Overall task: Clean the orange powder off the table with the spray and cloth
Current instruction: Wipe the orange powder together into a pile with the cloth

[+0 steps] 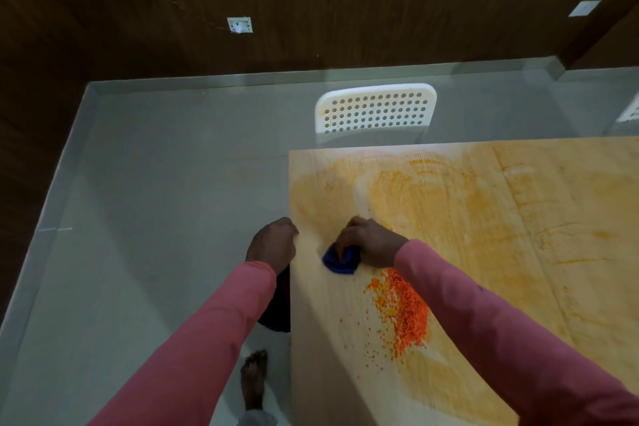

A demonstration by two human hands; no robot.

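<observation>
The right hand (368,240) is curled over a bunched blue cloth (340,261), gripping it and pressing it onto the table (345,391) near the table's left edge. The left hand (275,244) sits at that edge, just beside the right; its fingers look curled at or over the rim, but whether they grip it I cannot tell, and it holds nothing else that shows.

Close behind the right wrist, toward the person, lies a heap of orange powder (403,313) in damp-looking clumps. Beyond the hand, an orange smear (432,197) covers much of the tabletop.

The risks, as I judge them: a stroke toward the left could push powder over the edge onto the floor (155,183), and the sleeve (484,315) above the heap could drag through it. A loaded cloth may only spread the stain.

No spray bottle or container is in view. A white chair (375,107) stands past the table.
</observation>
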